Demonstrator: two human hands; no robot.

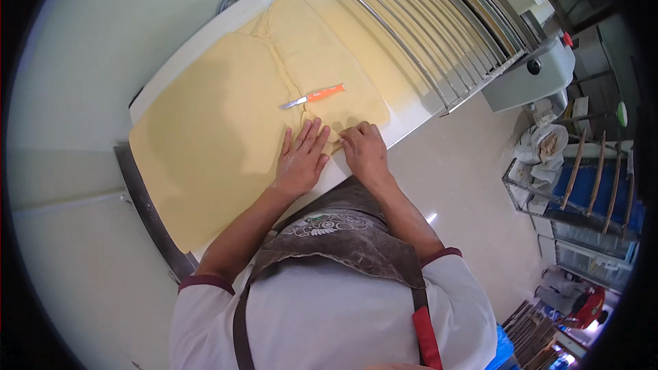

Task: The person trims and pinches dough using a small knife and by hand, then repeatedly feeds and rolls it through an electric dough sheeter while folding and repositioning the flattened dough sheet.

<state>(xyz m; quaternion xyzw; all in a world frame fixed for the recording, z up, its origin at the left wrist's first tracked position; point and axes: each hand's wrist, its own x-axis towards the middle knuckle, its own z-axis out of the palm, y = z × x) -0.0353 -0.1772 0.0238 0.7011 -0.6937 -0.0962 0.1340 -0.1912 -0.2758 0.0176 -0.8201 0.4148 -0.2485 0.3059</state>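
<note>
A large, pale yellow dough sheet [199, 144] covers much of the white work surface. A second dough section [329, 51] adjoins it on the right, and a rough, wrinkled seam runs between them. My left hand [302, 161] lies on the dough by the near end of this seam, palm down with fingers stretched out. Just to its right, my right hand [365, 152] has its fingers curled in a pinch on the dough's near edge; the fingertips are partly hidden. Beyond both hands, a small knife [321, 95] with an orange handle rests across the seam, its blade toward the left.
A metal bar guard [411, 27] spans the far right of the surface, beside a grey machine housing [531, 72]. To the right stands a rack [576, 185] with wooden rods and bags. A wall [75, 116] borders the left. Another person [589, 307] is far off at lower right.
</note>
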